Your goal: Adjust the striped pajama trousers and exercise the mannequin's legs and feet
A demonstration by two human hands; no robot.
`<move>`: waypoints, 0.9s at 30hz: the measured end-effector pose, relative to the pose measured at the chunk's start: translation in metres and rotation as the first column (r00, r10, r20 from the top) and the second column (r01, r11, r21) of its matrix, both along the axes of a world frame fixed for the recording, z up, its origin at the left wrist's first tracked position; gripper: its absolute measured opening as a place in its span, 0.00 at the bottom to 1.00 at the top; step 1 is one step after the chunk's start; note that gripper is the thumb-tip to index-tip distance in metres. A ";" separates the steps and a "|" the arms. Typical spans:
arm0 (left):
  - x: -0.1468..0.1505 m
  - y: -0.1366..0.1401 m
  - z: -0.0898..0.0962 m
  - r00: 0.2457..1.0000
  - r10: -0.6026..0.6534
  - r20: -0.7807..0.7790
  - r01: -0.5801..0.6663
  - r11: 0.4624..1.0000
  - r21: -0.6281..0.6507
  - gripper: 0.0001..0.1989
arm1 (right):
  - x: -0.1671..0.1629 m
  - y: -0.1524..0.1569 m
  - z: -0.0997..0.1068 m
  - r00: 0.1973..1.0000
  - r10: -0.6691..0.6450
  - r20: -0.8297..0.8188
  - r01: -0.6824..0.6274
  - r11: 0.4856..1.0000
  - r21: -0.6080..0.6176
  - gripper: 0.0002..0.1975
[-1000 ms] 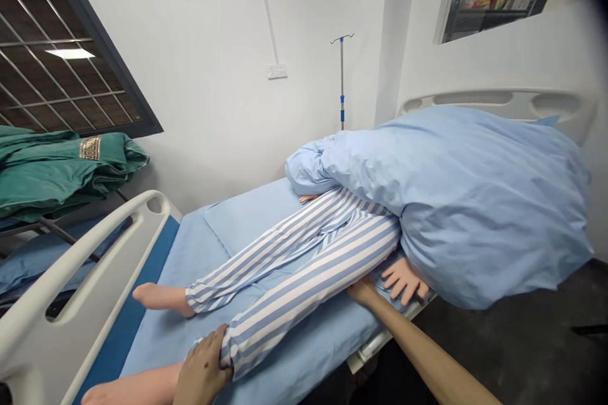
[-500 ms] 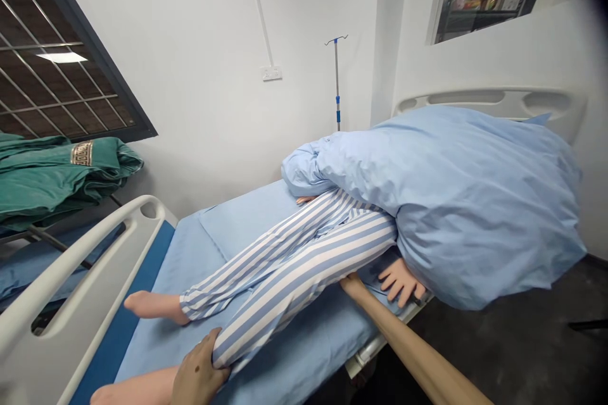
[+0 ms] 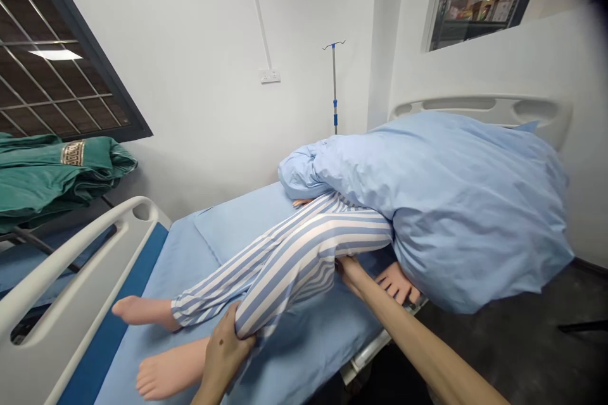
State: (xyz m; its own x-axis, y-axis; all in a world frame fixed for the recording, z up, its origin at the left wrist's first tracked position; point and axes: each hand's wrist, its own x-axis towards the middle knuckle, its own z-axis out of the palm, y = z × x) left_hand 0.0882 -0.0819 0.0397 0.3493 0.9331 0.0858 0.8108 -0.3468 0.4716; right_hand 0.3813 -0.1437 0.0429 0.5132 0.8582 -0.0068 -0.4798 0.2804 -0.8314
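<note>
A manikin in blue-and-white striped trousers (image 3: 304, 247) lies on the bed, its upper body under a light blue quilt (image 3: 465, 196). My left hand (image 3: 227, 343) is wrapped round its near lower leg at the trouser cuff, just above the bare near foot (image 3: 168, 370). My right hand (image 3: 350, 273) supports the same leg from beneath the knee, its fingers mostly hidden behind the cloth. That knee is bent and raised a little. The far leg lies straight, with its bare foot (image 3: 142, 311) on the sheet. The manikin's hand (image 3: 398, 281) rests near my right wrist.
The bed's footboard (image 3: 90, 266) stands at the left and the headboard (image 3: 541, 111) at the far right. A bed rail (image 3: 365, 357) runs along the near edge. Green cloth (image 3: 66, 171) lies piled beyond the footboard. Behind the bed stands an IV pole (image 3: 334, 82).
Both hands have lifted the near leg at the knee, bending it. My left hand and the near foot have shifted right, toward the headboard. The view has tilted slightly.
</note>
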 end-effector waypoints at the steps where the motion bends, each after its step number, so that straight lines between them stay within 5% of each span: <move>1: 0.005 0.001 0.001 1.000 0.003 0.006 -0.003 1.000 0.007 0.27 | 0.002 0.003 0.002 0.999 0.035 -0.019 -0.035 0.999 0.009 0.11; 14: 0.064 -0.006 0.004 0.989 0.004 0.147 -0.004 1.000 -0.001 0.30 | 0.013 0.001 0.045 0.958 0.097 -0.270 -0.100 0.995 0.001 0.09; 27: 0.065 -0.006 0.016 0.992 -0.075 0.106 0.083 0.994 -0.070 0.22 | 0.014 -0.005 0.044 0.947 0.140 -0.288 -0.151 0.988 -0.016 0.10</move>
